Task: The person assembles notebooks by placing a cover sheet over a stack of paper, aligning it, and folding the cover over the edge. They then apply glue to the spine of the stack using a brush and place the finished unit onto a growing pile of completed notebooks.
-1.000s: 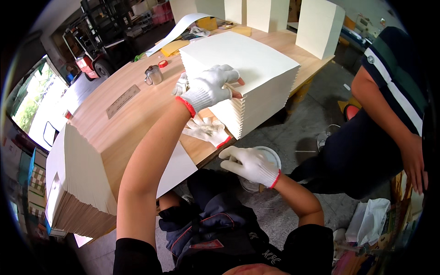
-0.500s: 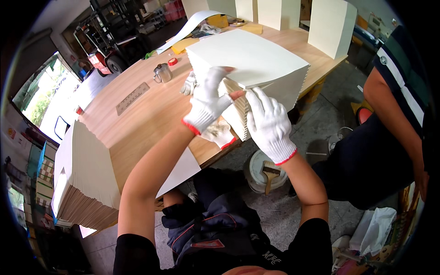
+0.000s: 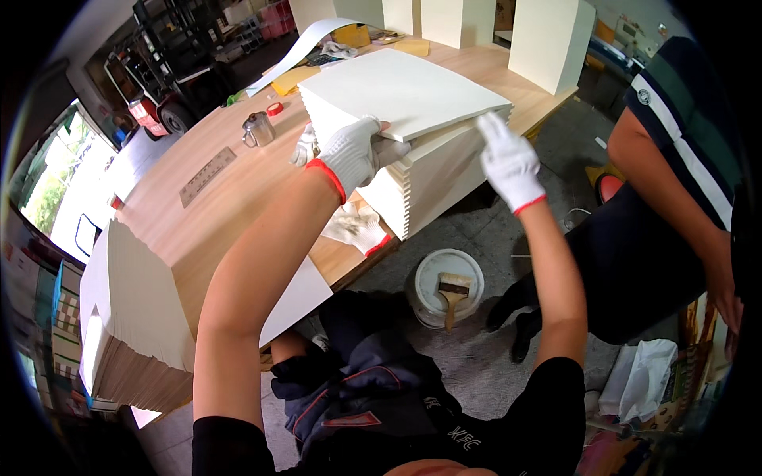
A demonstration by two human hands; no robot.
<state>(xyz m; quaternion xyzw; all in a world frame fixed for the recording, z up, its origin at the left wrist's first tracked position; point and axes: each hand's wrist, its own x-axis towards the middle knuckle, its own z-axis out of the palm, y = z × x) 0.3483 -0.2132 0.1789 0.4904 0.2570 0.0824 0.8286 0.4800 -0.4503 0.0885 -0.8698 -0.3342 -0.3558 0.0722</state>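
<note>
A tall stack of white paper sheets [image 3: 444, 178] stands at the table's near edge, its side ridged in layers. The top batch of sheets [image 3: 397, 87] is raised a little along its near edge, leaving a narrow gap. My left hand [image 3: 351, 157], in a white knit glove with a red cuff, is closed on the near left corner of that batch. My right hand [image 3: 510, 163], gloved alike, reaches to the batch's near edge toward the right corner. Its fingers are stretched out, with the tips at the edge; slight blur softens them. A loose glove [image 3: 361, 228] lies beside the stack.
On the wooden table [image 3: 214, 230] are a ruler [image 3: 208, 176], a metal pot [image 3: 258, 129] and red tape [image 3: 275, 109]. Another paper stack [image 3: 147, 293] is at left. A bucket with a brush [image 3: 453, 293] stands below. A person [image 3: 643, 238] is at right.
My right hand has moved right along the sheets' near edge, away from my left hand. My left hand has closed on the near left corner. The view has shifted slightly.
</note>
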